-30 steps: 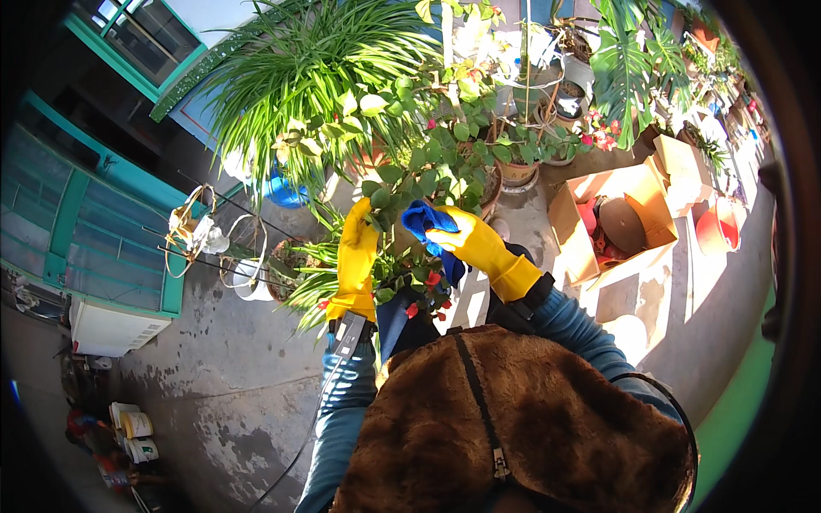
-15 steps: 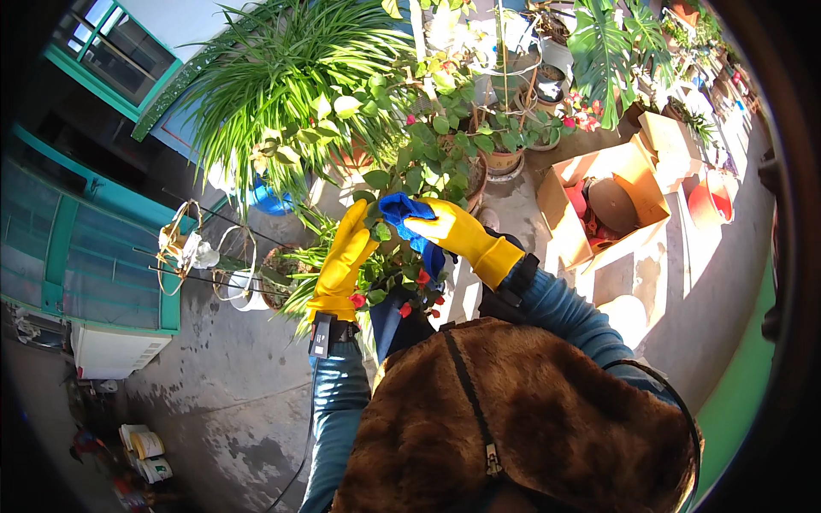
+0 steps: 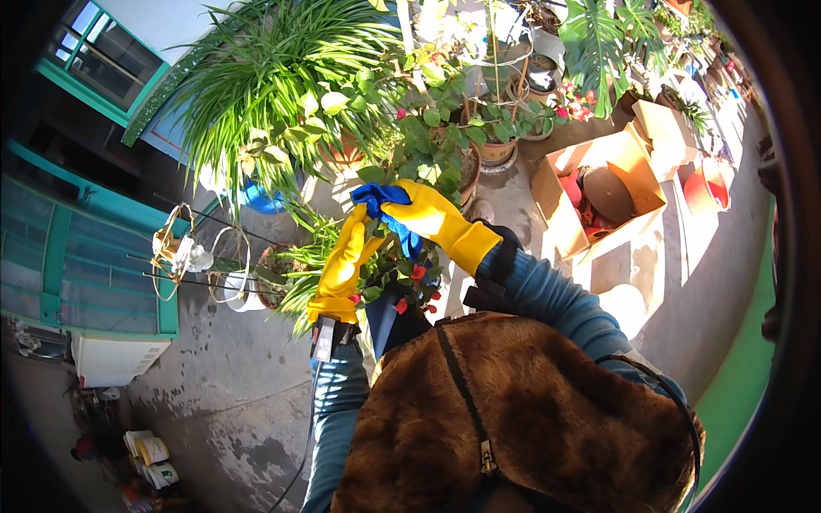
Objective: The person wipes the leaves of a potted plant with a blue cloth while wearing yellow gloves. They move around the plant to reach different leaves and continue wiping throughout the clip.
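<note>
Both my hands wear yellow rubber gloves and meet over a leafy plant with red flowers (image 3: pixel 418 272). My right hand (image 3: pixel 434 224) is closed on a bunched blue cloth (image 3: pixel 374 198). The cloth covers the spot just above my left fingertips. My left hand (image 3: pixel 341 272) points upward beside the plant, its fingers drawn together with the thumb. Whatever is between them is hidden by the cloth and the glove. Green leaves (image 3: pixel 421 137) of a taller plant hang just beyond the cloth.
A bushy long-leaved plant (image 3: pixel 256 94) stands at the far left. To the right sit an open cardboard box (image 3: pixel 560 214) with things inside and a red bucket (image 3: pixel 706 190). A white bucket (image 3: pixel 242 293) and a hanging wire frame (image 3: pixel 175 252) are on my left.
My right hand and the blue cloth have moved left and slightly up, onto the left fingertips. A leaf seen there before is now covered. My left hand has barely shifted.
</note>
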